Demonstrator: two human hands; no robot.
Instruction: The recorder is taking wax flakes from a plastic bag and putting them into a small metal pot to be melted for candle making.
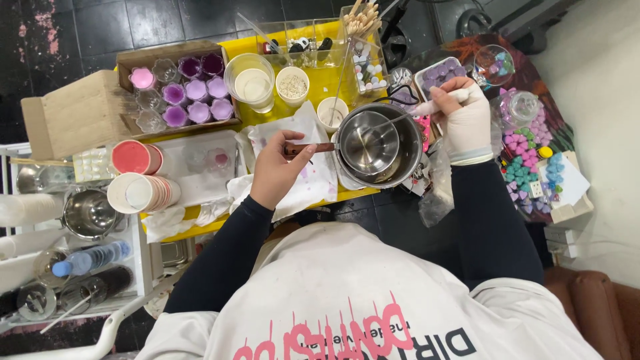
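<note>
My left hand (275, 171) is bare and grips the brown wooden handle (311, 148) of a small steel saucepan (369, 148). The saucepan sits inside a larger round metal pot (408, 155) at the edge of the yellow table (321, 79). My right hand (467, 121) wears a white glove and holds a white-handled stirring tool (432, 107). Its thin metal shaft slants down into the saucepan. The saucepan's inside looks shiny, and I cannot tell what it holds.
A cardboard box (175, 55) holds several glass cups of purple and pink wax. Clear cups (250, 80), a cup of white granules (292, 85) and wooden sticks (360, 19) stand behind. Stacked pink cups (137, 159) lie left; coloured heart pieces (525, 168) cover the right.
</note>
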